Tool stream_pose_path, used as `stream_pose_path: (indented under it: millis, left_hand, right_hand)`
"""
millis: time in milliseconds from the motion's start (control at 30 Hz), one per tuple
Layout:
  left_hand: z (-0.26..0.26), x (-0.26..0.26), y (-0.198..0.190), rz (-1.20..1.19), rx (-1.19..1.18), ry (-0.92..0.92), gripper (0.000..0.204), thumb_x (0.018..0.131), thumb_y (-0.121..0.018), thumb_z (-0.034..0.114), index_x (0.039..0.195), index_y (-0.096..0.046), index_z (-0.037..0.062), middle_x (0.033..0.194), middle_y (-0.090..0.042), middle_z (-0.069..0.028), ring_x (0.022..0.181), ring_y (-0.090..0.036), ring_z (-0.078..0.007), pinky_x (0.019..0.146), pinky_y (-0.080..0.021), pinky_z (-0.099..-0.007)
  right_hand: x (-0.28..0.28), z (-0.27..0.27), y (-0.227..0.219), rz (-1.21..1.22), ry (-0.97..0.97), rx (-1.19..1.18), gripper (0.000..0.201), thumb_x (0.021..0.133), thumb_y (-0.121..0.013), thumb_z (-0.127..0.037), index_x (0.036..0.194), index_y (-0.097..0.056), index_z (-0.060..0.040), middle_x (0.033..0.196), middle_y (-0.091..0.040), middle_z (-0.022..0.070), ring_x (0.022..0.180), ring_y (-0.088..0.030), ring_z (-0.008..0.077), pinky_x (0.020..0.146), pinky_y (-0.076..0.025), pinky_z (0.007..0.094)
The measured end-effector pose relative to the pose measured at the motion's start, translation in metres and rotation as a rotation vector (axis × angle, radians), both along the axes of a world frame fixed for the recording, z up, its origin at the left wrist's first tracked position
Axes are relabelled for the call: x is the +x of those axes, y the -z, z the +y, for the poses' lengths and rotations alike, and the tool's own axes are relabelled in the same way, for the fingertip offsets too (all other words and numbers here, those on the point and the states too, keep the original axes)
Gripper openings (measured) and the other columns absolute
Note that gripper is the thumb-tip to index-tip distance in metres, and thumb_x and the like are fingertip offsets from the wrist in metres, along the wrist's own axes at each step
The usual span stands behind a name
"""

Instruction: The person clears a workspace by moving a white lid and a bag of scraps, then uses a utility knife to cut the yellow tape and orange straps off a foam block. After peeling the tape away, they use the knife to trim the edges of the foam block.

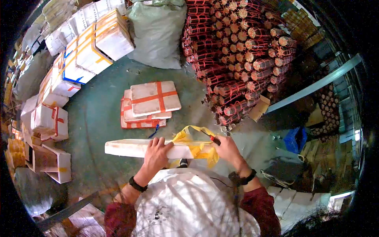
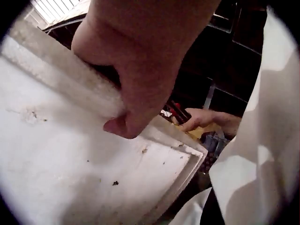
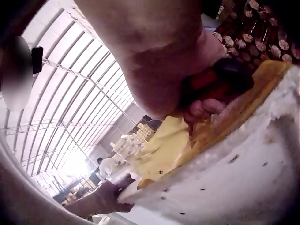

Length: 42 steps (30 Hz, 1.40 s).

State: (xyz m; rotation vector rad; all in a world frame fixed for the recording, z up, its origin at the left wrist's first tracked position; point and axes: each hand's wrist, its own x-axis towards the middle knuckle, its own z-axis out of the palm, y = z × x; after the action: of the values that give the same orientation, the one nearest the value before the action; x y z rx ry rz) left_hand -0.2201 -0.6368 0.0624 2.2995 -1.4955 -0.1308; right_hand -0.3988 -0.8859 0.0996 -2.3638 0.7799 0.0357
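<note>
A white foam board [image 1: 126, 147] is held on edge in front of the body, with yellow tape [image 1: 204, 151] hanging loose around its right end. My left hand [image 1: 158, 153] grips the board's top edge near the middle; in the left wrist view the thumb of that hand [image 2: 140, 93] lies on the white face [image 2: 93, 159]. My right hand [image 1: 229, 150] holds a red-and-black tool [image 1: 215, 140] at the taped end. In the right wrist view, fingers curl round its handle [image 3: 211, 84], beside the yellow tape [image 3: 164, 145].
Foam lids with red tape [image 1: 156, 97] are stacked on the floor ahead. White foam boxes [image 1: 90, 51] line the left, a large sack [image 1: 157, 33] stands at the back, and netted bundles [image 1: 241, 51] are piled at right. A blue container [image 1: 294, 140] lies farther right.
</note>
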Motion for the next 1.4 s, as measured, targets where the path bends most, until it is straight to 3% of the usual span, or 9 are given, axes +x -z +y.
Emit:
stream_pose_path:
  millis: [100,233,367,467,667,700,900,1267,1400]
  left_hand:
    - [-0.001,-0.004,0.0,0.019,0.033,0.03,0.044,0.069,-0.065,0.008,0.112,-0.067,0.0165,0.099,-0.053,-0.0101,0.099,-0.051,-0.0304,0.088,-0.042,-0.0422]
    - [-0.01,-0.011,-0.006,0.006,-0.007,0.026,0.044,0.066,-0.067,0.008,0.109,-0.066,0.014,0.101,-0.053,-0.0126,0.1,-0.05,-0.0327,0.087,-0.042,-0.0432]
    - [-0.018,-0.016,-0.019,0.006,0.083,-0.104,0.045,0.063,-0.068,0.009,0.108,-0.064,0.0114,0.105,-0.053,-0.0154,0.1,-0.05,-0.0347,0.087,-0.042,-0.0438]
    - [-0.023,-0.022,-0.013,-0.023,0.098,-0.17,0.045,0.063,-0.067,0.008,0.108,-0.064,0.0108,0.106,-0.054,-0.0161,0.101,-0.05,-0.0348,0.087,-0.042,-0.0435]
    - [-0.029,-0.03,-0.026,-0.103,-0.036,-0.228,0.027,0.067,-0.061,0.003,0.094,-0.062,0.0066,0.095,-0.053,-0.0129,0.092,-0.051,-0.0315,0.079,-0.039,-0.0419]
    - [-0.03,-0.029,-0.027,-0.109,-0.03,-0.226,0.027,0.068,-0.062,0.003,0.095,-0.062,0.0067,0.095,-0.053,-0.0128,0.092,-0.051,-0.0315,0.079,-0.039,-0.0418]
    - [-0.025,-0.033,-0.018,-0.091,-0.016,-0.151,0.032,0.07,-0.061,0.003,0.102,-0.061,0.0067,0.097,-0.054,-0.0133,0.094,-0.051,-0.0315,0.08,-0.04,-0.0424]
    - [-0.009,-0.036,-0.004,-0.031,-0.002,0.022,0.042,0.074,-0.058,0.003,0.116,-0.058,0.0086,0.103,-0.054,-0.0147,0.1,-0.051,-0.0339,0.089,-0.041,-0.0455]
    - [0.0,-0.028,0.007,-0.053,-0.029,0.008,0.047,0.072,-0.059,0.001,0.118,-0.058,0.0092,0.108,-0.054,-0.0185,0.104,-0.052,-0.0361,0.091,-0.041,-0.0455]
  right_hand:
    - [-0.009,-0.014,0.002,0.05,0.005,-0.004,0.033,0.083,-0.07,-0.02,0.109,-0.067,-0.0015,0.09,-0.067,0.0251,0.086,-0.066,0.0405,0.074,-0.052,0.0433]
    - [-0.004,-0.018,0.002,0.085,0.131,-0.059,0.034,0.084,-0.071,-0.022,0.114,-0.065,-0.0067,0.092,-0.069,0.0242,0.085,-0.066,0.0421,0.075,-0.051,0.0495]
    - [-0.011,0.003,0.013,-0.275,0.187,-0.282,0.045,0.085,-0.073,-0.023,0.122,-0.055,-0.0072,0.098,-0.07,0.019,0.086,-0.067,0.0412,0.074,-0.053,0.0479]
    - [-0.001,0.059,-0.01,-0.215,0.317,-0.051,0.041,0.084,-0.075,-0.028,0.114,-0.058,-0.0058,0.092,-0.07,0.0198,0.085,-0.068,0.0402,0.072,-0.054,0.0461]
    - [0.014,0.073,0.041,-0.13,0.371,-0.094,0.036,0.085,-0.073,-0.033,0.107,-0.064,-0.0056,0.084,-0.069,0.0206,0.078,-0.067,0.041,0.068,-0.054,0.0452]
    - [0.018,0.074,0.049,-0.316,0.405,-0.173,0.03,0.085,-0.074,-0.027,0.091,-0.063,-0.0003,0.075,-0.065,0.0217,0.071,-0.065,0.0422,0.06,-0.05,0.0455]
    - [0.014,0.042,0.06,-0.293,0.369,-0.147,0.028,0.088,-0.069,-0.025,0.105,-0.065,-0.0032,0.083,-0.068,0.0229,0.079,-0.067,0.041,0.07,-0.054,0.0467]
    - [0.014,-0.02,0.025,0.191,0.146,-0.208,0.031,0.086,-0.07,-0.03,0.091,-0.062,-0.0005,0.087,-0.067,0.0225,0.087,-0.065,0.0424,0.074,-0.05,0.0507]
    - [0.012,-0.029,0.024,0.319,0.057,-0.192,0.033,0.088,-0.069,-0.032,0.102,-0.066,-0.0019,0.087,-0.069,0.0203,0.085,-0.067,0.0381,0.075,-0.051,0.047]
